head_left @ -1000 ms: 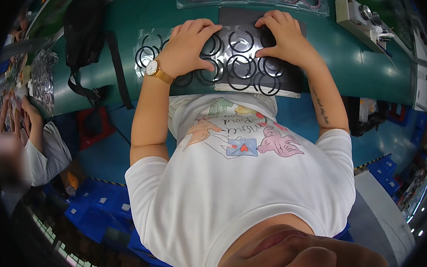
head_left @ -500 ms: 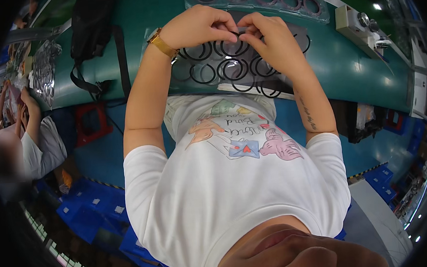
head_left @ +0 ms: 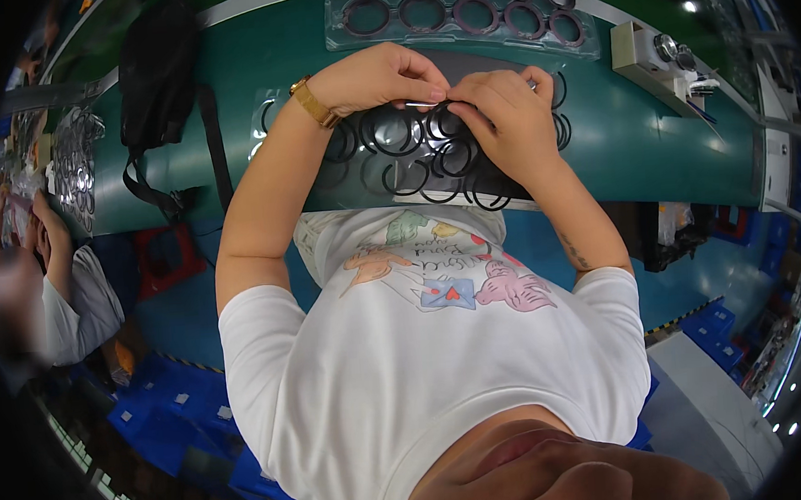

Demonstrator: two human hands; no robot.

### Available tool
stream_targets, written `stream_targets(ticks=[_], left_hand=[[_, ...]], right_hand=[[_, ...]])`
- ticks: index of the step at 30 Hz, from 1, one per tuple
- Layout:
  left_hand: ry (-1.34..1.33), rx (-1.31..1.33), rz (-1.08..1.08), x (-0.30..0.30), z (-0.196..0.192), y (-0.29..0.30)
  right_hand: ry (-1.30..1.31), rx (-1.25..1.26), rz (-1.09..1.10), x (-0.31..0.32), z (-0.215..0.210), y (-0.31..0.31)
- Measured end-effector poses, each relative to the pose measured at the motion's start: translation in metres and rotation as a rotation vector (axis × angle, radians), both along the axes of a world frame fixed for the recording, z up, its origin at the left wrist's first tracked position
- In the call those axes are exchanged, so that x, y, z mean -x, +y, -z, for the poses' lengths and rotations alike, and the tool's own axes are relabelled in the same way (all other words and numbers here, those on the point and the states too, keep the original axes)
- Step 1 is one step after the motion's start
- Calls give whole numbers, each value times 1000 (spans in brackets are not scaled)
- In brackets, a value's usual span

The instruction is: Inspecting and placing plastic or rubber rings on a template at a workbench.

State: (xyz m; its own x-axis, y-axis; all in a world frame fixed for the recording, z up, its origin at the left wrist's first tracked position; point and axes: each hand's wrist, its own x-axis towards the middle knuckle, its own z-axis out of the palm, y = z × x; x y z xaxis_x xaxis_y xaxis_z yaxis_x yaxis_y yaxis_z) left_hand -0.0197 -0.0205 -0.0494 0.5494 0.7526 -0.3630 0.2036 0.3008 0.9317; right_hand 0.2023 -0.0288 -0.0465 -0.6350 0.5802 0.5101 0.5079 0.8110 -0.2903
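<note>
Both hands raised just above the dark tray (head_left: 499, 61) on the green bench (head_left: 632, 135): left hand (head_left: 381, 77) and right hand (head_left: 502, 115) meeting fingertip to fingertip, fingers closed in a pinch on something very small, probably a thin black ring (head_left: 446, 96) held between them over the tray's middle. Around and beneath, many loose black rings (head_left: 393, 133) spread across the tray, some overlapping, none visibly sorted or stacked. Farther back, a clear tray (head_left: 459, 8) with dark rings seated one per pocket, seemingly full in the part shown. Judged from that, work somewhere mid-way: plenty of loose rings left to handle. Hard to make out: the pinched item itself, hidden by fingertips; the tray's near edge, covered by forearms and the white shirt (head_left: 425, 358); the clear tray's top, cut off by the picture's edge. At far left, another person's sleeve (head_left: 78, 302), blurred, apart from this work.
</note>
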Motion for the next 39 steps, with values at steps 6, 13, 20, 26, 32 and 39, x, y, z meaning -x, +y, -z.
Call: stream_targets(ticks=[6, 13, 20, 26, 32, 39], left_hand=[[-112, 68, 5, -10, 6, 5], [-89, 135, 41, -13, 2, 11], [-65, 102, 128, -11, -3, 12], [-10, 140, 57, -15, -4, 11], [-24, 170, 59, -16, 1, 15], [-50, 238, -23, -16, 12, 14]], right_hand=[[-15, -142, -19, -4, -5, -1], [-80, -38, -37, -10, -6, 3], [-46, 24, -61, -14, -3, 6], [-52, -43, -43, -14, 1, 8], [-71, -67, -103, -16, 5, 15], [-67, 6, -71, -15, 12, 14]])
